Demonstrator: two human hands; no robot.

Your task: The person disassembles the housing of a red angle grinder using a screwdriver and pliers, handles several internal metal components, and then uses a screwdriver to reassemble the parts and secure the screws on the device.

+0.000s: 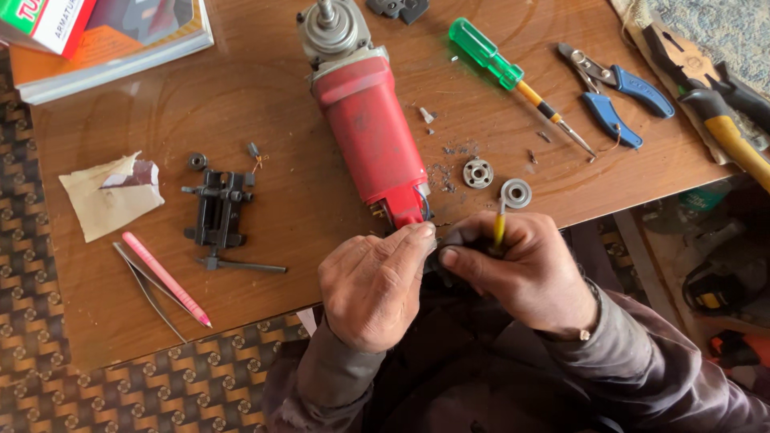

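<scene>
Both hands are working at the near table edge: left hand (373, 293) pinching something tiny, can't tell what, right hand (517, 269) gripping a yellow-handled tool (499, 228), at the tail of the red angle grinder (369, 132). It's lying half stripped, black bracket (218, 210), washers (497, 183), green screwdriver (513, 80) scattered beyond. No containers showing.

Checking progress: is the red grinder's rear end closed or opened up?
Opened up: the red angle grinder shows exposed wires at its rear end, near the left hand.
</scene>
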